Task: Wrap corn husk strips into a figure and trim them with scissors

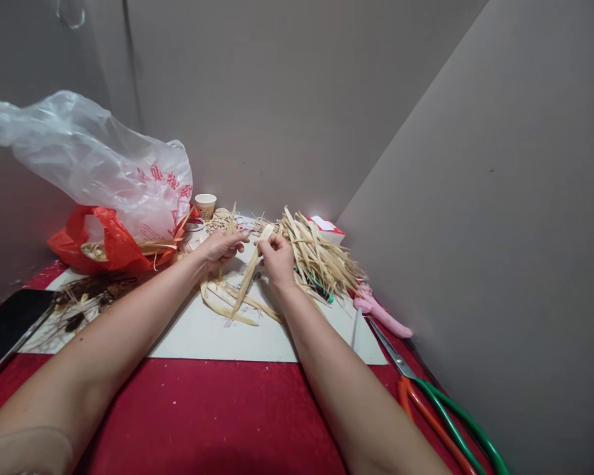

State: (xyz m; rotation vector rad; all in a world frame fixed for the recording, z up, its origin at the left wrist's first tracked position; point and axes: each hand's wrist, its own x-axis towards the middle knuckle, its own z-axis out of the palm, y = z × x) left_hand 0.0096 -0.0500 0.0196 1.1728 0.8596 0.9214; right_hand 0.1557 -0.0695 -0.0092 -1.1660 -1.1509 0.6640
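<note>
In the head view, my right hand (277, 258) pinches a flat, pale dried leaf strip (250, 277) near its upper end; the strip slants down to the white board (228, 343). My left hand (222, 248) is to its left, index finger stretched toward the right hand and the other fingers curled. Another thin dried strip (231, 219) passes through the curled fingers, its tip standing above them. Beneath both hands lie several loose strips (228, 313). A large bundle of dried strips (321, 254) rests just beyond my right hand.
On the left are a clear plastic bag (103, 155), a red bag (86, 247), dark fibres (86, 297) and a black tablet-like device (12, 326). A paper cup (205, 206) stands behind. Scissors (426, 382) and a pink-handled tool (383, 313) lie right, near the grey wall (499, 198).
</note>
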